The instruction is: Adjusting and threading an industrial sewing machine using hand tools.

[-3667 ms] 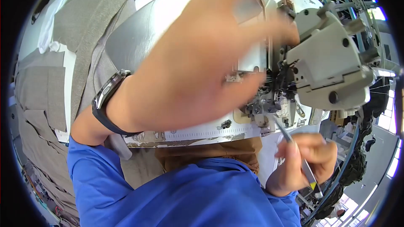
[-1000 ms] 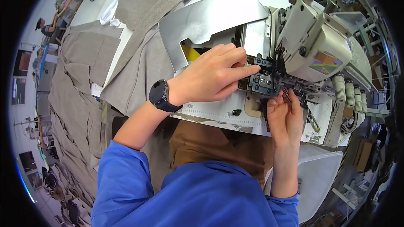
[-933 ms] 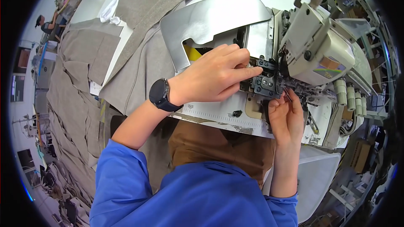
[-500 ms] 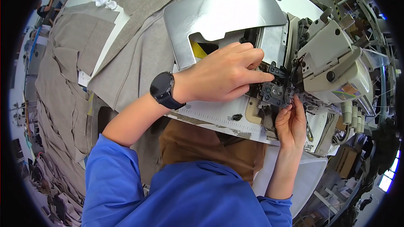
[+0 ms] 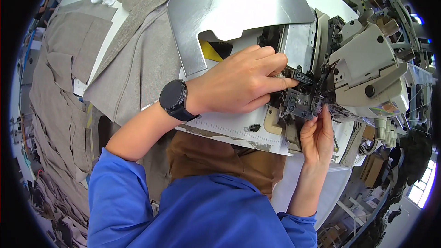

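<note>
My left hand [image 5: 241,82], with a dark watch [image 5: 173,97] on its wrist, reaches over the sewing machine's bed. Its index finger is stretched out, the tip on the dark metal mechanism [image 5: 299,101] near the presser area. The thumb lies apart below it, and the other fingers curl; nothing shows in this hand. My right hand [image 5: 318,135] comes from below, palm up, with thumb and fingertips closed together at the mechanism's near right edge. What they pinch is too small to make out. The pale sewing machine head [image 5: 367,71] stands just right of both hands.
A shiny metal cover plate [image 5: 239,11] lies beyond my left hand. Grey-brown fabric pieces [image 5: 59,87] spread along the left. A small dark part [image 5: 254,128] rests on the bed near its ruled front edge. Tension knobs [image 5: 380,129] stick out below the machine head.
The whole view has shifted slightly, with the table sliding a little left and up in the picture. Both hands keep nearly the same pose at the mechanism.
</note>
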`<state>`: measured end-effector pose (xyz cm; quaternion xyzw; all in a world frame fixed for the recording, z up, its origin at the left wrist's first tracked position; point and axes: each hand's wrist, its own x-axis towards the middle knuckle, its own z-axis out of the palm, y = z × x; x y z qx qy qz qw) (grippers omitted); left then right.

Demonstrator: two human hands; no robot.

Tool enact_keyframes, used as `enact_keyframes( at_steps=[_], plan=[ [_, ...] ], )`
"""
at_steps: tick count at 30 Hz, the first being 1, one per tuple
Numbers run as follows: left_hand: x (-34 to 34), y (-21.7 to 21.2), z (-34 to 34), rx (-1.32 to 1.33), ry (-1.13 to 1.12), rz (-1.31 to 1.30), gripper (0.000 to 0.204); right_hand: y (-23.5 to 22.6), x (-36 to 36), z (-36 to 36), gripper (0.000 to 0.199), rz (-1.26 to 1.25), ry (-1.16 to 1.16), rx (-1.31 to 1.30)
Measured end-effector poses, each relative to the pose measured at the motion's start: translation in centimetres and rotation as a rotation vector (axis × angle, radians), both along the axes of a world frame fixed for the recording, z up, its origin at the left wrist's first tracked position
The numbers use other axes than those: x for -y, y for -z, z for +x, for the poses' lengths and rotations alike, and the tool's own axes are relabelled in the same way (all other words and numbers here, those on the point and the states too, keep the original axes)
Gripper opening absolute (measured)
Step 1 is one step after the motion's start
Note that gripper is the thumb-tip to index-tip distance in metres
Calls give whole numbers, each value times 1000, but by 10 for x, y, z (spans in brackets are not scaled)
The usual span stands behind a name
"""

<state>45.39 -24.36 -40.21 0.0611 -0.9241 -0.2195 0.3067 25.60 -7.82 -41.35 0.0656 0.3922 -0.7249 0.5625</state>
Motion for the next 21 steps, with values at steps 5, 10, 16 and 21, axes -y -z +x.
enact_keyframes(
  at_steps=[5,10,16,21],
  plan=[
    [0,0,0,-4,4,-7,32,1,0,3,18,19,32,-19],
    [-3,2,-3,-9,-41,-42,32,4,2,2,17,-4,24,-10],
    [-5,5,-7,-92,-43,-11,41,6,1,1,15,-25,12,-42],
    [-4,3,-7,-70,-41,-29,38,8,3,4,13,-43,42,36]
  ],
)
